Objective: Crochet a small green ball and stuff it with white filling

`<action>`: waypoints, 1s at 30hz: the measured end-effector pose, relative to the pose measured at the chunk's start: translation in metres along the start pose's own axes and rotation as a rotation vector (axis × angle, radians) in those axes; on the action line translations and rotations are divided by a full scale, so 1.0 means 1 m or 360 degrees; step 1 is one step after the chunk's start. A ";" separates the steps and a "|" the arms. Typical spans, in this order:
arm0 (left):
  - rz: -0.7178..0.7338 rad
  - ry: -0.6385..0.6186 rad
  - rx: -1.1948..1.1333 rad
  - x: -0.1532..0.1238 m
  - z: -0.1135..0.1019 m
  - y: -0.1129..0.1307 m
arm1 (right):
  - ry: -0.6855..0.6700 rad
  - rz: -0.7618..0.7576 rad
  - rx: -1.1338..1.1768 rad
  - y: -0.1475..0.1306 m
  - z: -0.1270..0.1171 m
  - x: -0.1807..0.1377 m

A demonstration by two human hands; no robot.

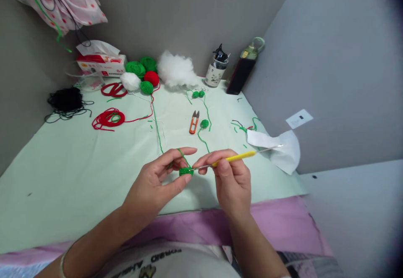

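Note:
My left hand (pixel 159 181) pinches a small green crochet piece (pixel 186 171) between thumb and fingers, with green yarn (pixel 157 127) looped over the index finger and trailing back across the table. My right hand (pixel 228 177) is closed on a yellow-handled crochet hook (pixel 234 158). The hook's metal tip sits in the green piece. Both hands hover just above the pale green table's (pixel 63 173) near edge.
Orange thread snips (pixel 194 121) and small green crocheted balls (pixel 204 123) lie mid-table. Yarn balls (pixel 143 74), white stuffing (pixel 176 70), a tissue box (pixel 100 64), red yarn (pixel 108 118) and black yarn (pixel 64 99) sit at the back left. A jar (pixel 215 72), a bottle (pixel 244 68) and white paper (pixel 280 148) stand to the right.

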State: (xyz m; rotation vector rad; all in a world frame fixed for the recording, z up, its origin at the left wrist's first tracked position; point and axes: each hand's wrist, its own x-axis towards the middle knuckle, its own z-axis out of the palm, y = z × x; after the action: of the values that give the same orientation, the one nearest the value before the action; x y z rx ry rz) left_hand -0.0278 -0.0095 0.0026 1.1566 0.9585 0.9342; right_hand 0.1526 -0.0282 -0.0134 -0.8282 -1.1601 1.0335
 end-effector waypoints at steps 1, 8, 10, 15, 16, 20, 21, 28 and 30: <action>0.0007 0.0008 0.0040 0.000 0.000 0.000 | -0.0007 -0.0043 -0.0058 -0.001 0.000 -0.001; 0.0174 0.0149 0.0303 -0.001 0.003 0.000 | -0.0270 -0.0457 -0.0538 -0.004 -0.005 -0.005; 0.0288 0.0185 0.0444 -0.001 0.003 -0.003 | -0.0343 -0.0561 -0.0644 -0.005 -0.006 -0.002; 0.0328 0.0264 0.0361 -0.001 0.005 -0.009 | -0.0345 -0.0985 -0.1141 -0.001 -0.003 -0.002; 0.0250 0.0269 0.0227 -0.001 0.006 -0.009 | -0.0315 -0.1082 -0.1298 0.002 -0.003 -0.004; -0.0106 0.0099 -0.0412 -0.003 0.009 -0.005 | -0.0158 -0.1374 -0.1696 0.014 0.000 -0.009; -0.0201 0.0029 -0.0551 -0.002 0.008 -0.004 | -0.0148 -0.1382 -0.1678 0.015 0.000 -0.010; -0.0374 -0.0092 -0.0764 0.003 -0.005 -0.001 | 0.0032 -0.0547 -0.0467 0.007 -0.001 -0.005; -0.0329 -0.0086 -0.0711 0.003 -0.005 0.000 | 0.0089 -0.0311 -0.0175 0.004 0.000 -0.004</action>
State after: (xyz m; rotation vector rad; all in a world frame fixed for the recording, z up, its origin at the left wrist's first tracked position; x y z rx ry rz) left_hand -0.0318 -0.0055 0.0013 0.6883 0.7583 0.8869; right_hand 0.1512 -0.0305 -0.0187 -0.8071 -1.2325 0.7870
